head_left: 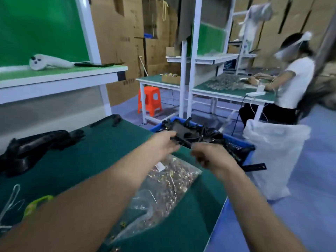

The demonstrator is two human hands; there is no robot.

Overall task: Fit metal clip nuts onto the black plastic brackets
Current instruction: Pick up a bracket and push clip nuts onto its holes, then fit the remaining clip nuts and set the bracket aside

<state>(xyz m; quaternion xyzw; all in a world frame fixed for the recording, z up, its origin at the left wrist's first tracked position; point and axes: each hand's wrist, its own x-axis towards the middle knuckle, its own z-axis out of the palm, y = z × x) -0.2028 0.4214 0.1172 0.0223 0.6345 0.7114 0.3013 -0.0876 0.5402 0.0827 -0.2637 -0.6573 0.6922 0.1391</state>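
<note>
dark green flat table mat, black plastic brackets, blue plastic bin, orange plastic stool, white plastic sack, brassy metal clip nuts in clear bag.

2 hands, 1 clip-nut bag, 1 bin, 1 stool.

The green-topped table bore a clear bag of clip nuts, with black brackets heaped well left of that bag.

Nothing can be read. Dark print on the cartons by the far wall is blurred to smudges, and the white label on the bag is too small to make out.
</note>
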